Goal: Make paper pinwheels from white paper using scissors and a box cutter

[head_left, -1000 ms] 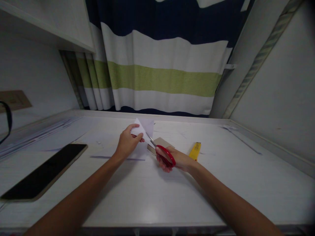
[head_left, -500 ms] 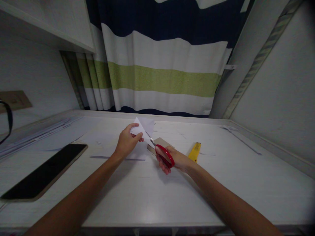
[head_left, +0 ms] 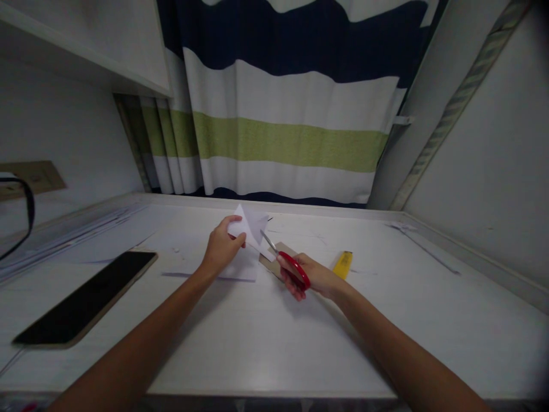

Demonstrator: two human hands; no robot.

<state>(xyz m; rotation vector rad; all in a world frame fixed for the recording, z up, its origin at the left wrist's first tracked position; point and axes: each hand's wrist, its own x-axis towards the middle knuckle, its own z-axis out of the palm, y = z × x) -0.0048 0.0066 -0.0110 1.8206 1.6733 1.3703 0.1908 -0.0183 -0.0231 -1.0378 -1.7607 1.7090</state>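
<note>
View from a camera on a person's head, looking down at two bare arms reaching forward over a pale surface (head_left: pixel 266 343) in dim light

The left hand (head_left: pixel 221 249) pinches a small piece of white paper (head_left: pixel 251 224) between thumb and fingers and lifts it clear of the surface, tilted so that one free corner points up and to the right. Holding it raised this way leaves the loose edge open to the blades from the other side

The right hand (head_left: pixel 315 277) is closed through the red handles of a pair of scissors (head_left: pixel 285 260). The metal blades angle up and to the left, their tips at the lower edge of the paper; whether the blades are parted or closed is too small to tell

Just under the two hands a larger white sheet (head_left: pixel 234 269) lies flat, and a brown piece of card (head_left: pixel 274 260) lies partly beneath the scissors. A yellow utility knife (head_left: pixel 343 264) rests just beyond the right wrist, within easy reach but untouched

Well to the left lies a dark phone (head_left: pixel 88 297), screen up, near the front edge. Thin paper strips (head_left: pixel 72 226) run along the far left side. A striped curtain (head_left: pixel 283 114) in navy, white and green hangs behind the surface
</note>
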